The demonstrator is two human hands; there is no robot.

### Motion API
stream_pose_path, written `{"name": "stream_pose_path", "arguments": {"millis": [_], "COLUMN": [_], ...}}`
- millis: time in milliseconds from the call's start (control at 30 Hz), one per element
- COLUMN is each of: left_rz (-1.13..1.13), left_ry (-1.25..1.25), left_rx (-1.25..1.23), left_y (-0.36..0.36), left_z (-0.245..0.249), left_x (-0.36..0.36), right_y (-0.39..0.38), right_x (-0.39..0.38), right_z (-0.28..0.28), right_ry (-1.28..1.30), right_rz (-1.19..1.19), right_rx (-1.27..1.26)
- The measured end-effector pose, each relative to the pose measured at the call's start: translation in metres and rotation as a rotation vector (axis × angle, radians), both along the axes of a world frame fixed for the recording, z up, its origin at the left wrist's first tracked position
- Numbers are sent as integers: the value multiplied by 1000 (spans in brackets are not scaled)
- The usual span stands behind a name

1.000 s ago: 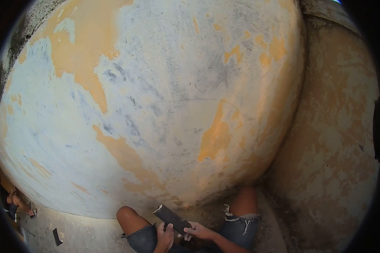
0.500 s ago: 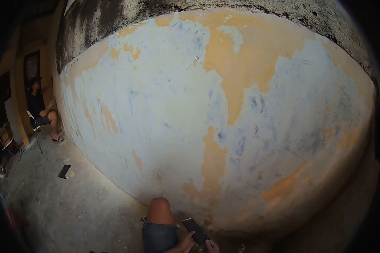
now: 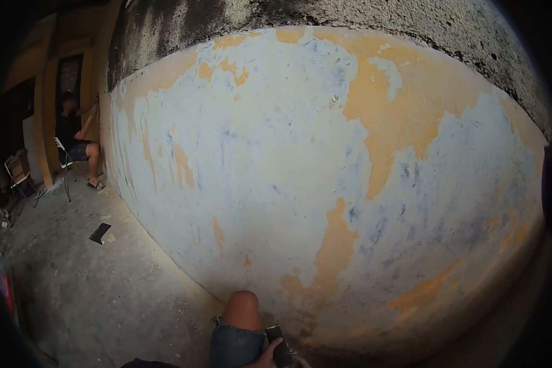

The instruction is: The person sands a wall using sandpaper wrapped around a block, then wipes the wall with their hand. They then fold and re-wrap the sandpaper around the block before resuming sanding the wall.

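Note:
A folded dark piece of sandpaper [image 3: 278, 348] is at the bottom edge of the view, just right of my bare knee. My left hand [image 3: 267, 357] closes around it, thumb lying over its face. At its lower end my right hand [image 3: 301, 362] is mostly cut off by the frame, with fingers gripping the piece. Beyond both hands rises the wall [image 3: 270, 202], its pale blue-white coat worn through to orange patches.
Another dark sheet [image 3: 100, 233] lies on the concrete floor [image 3: 104, 288] beside small tan scraps. Farther left, a person [image 3: 73, 132] sits on a folding chair [image 3: 61, 147] with hands raised to the wall. More items [image 3: 17, 168] stand behind that chair.
The view has swung left, so the wall and floor sit farther right. My hands and the sandpaper are lower in view. The seated person's arms have risen against the wall.

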State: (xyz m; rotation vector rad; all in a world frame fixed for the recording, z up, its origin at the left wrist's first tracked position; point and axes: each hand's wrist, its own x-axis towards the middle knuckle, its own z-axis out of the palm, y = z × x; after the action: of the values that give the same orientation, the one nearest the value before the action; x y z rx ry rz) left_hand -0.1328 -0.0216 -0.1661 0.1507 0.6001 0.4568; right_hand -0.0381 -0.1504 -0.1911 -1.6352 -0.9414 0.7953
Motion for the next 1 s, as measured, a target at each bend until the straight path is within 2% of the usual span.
{"name": "stream_pose_path", "arguments": {"millis": [67,133,200,300,367,433,533,567,633,667,700,767,800,867,1000], "left_rz": [-25,-134,-168,-215,-205,-208,-187,-210,-236,-243,-248,-299,-292,-323,-348], "left_ry": [-5,284,287,237,62,80,57,3,-65,-69,-137,-218,-199,-228,-261], "left_rx": [61,23,1,-12,10,22,39,79,150,153,150,195,189,236,292], "left_y": [0,-1,-1,3,4,4,4,8,11,8,10,11,9,10,6], "left_z": [-1,7,7,-7,-14,-16,-23,-34,-44,-38,-41,-27,-19,-17,-18], "left_x": [2,4,3,3,2,2,1,4,3,4,6,6,7,11,9], "right_y": [0,-1,0,0,-3,-4,-7,-7,-1,-1,-1,-2,-1,0,-1], "right_x": [-2,-2,-2,-2,3,8,11,14,21,20,23,25,23,24,22], "right_z": [29,45,42,50,48,36,40,39,-5,6,-1,5,7,6,12], "right_ry": [-56,-116,-130,-66,5,-129,-8,-22,-258,-125,-164,-67,93,22,73], "right_rz": [73,136,128,122,125,98,75,105,85,44,19,-44,-114,-154,-186], "right_rx": [-152,-306,-280,-245,-234,-25,-97,-145,94,-16,29,18,68,60,10]}}
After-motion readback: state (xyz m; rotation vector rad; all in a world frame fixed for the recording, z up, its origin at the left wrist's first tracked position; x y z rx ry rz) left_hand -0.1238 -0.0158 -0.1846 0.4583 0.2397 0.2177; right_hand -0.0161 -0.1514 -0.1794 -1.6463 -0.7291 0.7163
